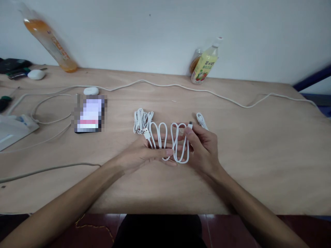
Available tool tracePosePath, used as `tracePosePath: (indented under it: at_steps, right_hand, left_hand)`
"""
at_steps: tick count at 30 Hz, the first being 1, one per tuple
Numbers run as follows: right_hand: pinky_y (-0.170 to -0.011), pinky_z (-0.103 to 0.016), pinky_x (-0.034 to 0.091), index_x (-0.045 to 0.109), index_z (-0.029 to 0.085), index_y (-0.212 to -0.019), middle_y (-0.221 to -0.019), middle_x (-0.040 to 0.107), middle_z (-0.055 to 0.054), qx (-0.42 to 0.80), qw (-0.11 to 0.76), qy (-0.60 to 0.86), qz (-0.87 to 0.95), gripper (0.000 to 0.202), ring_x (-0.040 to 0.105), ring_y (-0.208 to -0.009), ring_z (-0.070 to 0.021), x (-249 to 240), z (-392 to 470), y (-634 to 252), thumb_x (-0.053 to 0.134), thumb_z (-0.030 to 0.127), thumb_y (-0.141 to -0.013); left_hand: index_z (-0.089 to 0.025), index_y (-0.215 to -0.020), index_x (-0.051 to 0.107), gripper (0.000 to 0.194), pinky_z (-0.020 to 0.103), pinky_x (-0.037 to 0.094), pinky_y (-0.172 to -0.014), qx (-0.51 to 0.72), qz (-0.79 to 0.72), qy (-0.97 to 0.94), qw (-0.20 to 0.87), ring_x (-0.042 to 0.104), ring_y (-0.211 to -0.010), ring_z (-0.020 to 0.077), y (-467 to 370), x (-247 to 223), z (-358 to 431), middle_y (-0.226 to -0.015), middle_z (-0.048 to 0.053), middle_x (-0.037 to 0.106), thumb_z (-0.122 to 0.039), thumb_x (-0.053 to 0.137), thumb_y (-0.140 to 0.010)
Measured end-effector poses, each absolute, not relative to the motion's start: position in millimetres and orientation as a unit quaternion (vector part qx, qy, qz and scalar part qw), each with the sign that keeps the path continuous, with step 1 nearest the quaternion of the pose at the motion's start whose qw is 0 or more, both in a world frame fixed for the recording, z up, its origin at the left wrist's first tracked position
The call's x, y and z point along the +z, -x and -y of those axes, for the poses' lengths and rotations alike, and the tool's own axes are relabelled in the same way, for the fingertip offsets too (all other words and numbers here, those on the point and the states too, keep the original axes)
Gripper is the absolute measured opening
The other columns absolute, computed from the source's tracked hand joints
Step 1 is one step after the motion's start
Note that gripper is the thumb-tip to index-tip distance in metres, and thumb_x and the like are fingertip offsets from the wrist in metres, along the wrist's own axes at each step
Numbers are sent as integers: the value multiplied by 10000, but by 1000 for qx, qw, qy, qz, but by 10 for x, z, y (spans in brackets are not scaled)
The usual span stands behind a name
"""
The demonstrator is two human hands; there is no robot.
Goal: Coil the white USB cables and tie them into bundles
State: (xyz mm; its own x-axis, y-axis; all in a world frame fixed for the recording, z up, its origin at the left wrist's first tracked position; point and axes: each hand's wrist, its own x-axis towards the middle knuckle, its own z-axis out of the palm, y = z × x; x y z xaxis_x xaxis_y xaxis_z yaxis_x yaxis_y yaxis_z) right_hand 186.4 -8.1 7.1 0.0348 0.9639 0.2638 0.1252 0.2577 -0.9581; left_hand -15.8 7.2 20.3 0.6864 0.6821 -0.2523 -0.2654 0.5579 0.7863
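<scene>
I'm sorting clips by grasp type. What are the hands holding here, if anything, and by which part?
The right hand pinches the white cable just behind its small end plug. The left hand lies flat, fingers on the cable's loops, not gripping.

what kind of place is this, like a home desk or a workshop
Most likely a plain home or dorm desk, not a workshop: a bare wooden tabletop against a white wall, drink bottles at the back, a phone, and white charging cables under both hands.
</scene>
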Motion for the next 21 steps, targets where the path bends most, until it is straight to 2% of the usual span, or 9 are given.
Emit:
tracePosePath:
  at_steps: [6, 9, 13, 18, 21]
  right_hand:
    - [-654, -281, 580, 870, 242, -1029, -741, 696, 11, 398, 551, 472, 561, 251, 679, -701, -159, 64, 96, -1853, 656, 374, -1021]
    - [-652, -280, 589, 868, 243, -1017, -747, 695, 12, 408, 552, 471, 554, 254, 661, -672, -149, 74, 104, -1848, 664, 395, -1020]
    - [-682, -312, 629, 869, 251, -1083, -824, 761, -16, 421, 543, 476, 548, 297, 716, -720, -175, 73, 114, -1850, 668, 465, -1034]
    - [-697, -334, 657, 865, 257, -1203, -1089, 847, -79, 433, 537, 482, 540, 377, 800, -957, -243, 56, 129, -1865, 688, 541, -1029]
    - [-629, -302, 633, 861, 255, -1229, -1147, 850, -82, 433, 537, 483, 539, 393, 795, -900, -222, 64, 137, -1870, 701, 550, -1024]
  left_hand:
    - [-174, -1170, 795, 328, 332, 672, -837, 286, -270, -369, 842, 795, -1185, 300, 159, 166, -76, -1398, 147, 787, -123, 893, -861]
    - [-175, -1188, 791, 340, 330, 671, -834, 284, -271, -370, 842, 788, -1208, 307, 156, 171, -78, -1452, 156, 761, -141, 896, -866]
    - [-183, -1215, 791, 372, 318, 660, -823, 280, -270, -373, 842, 784, -1221, 313, 151, 201, -77, -1436, 158, 772, -171, 913, -864]
    - [-189, -1178, 809, 326, 328, 661, -834, 281, -262, -380, 841, 793, -1202, 312, 150, 219, -79, -1284, 146, 838, -199, 921, -871]
    - [-184, -1159, 814, 324, 335, 666, -831, 284, -265, -378, 841, 795, -1198, 318, 148, 219, -81, -1253, 146, 847, -188, 929, -856]
